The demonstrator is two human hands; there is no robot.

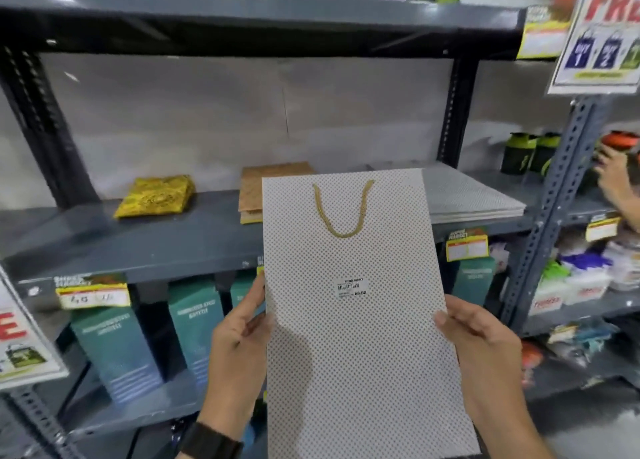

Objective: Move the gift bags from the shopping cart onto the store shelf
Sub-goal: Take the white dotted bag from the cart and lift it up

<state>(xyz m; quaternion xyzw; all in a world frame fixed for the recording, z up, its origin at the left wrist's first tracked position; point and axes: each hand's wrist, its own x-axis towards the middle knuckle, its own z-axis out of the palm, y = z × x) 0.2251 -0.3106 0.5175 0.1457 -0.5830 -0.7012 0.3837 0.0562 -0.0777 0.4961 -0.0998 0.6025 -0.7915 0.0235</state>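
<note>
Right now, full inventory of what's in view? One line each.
dotted gift bag: 1, white with gold cord handle, held flat in both hands
dotted bag stack: several, white, middle shelf right
brown bags: a few, kraft, middle shelf centre
yellow packet: 1, yellow-gold, middle shelf left
teal boxes: at least 4, lower shelf
shaker bottles: 2, black-green, right bay
another person's hand: 1, far right
left hand: gripping the bag's left edge, black wristband
right hand: gripping the right edge
</note>
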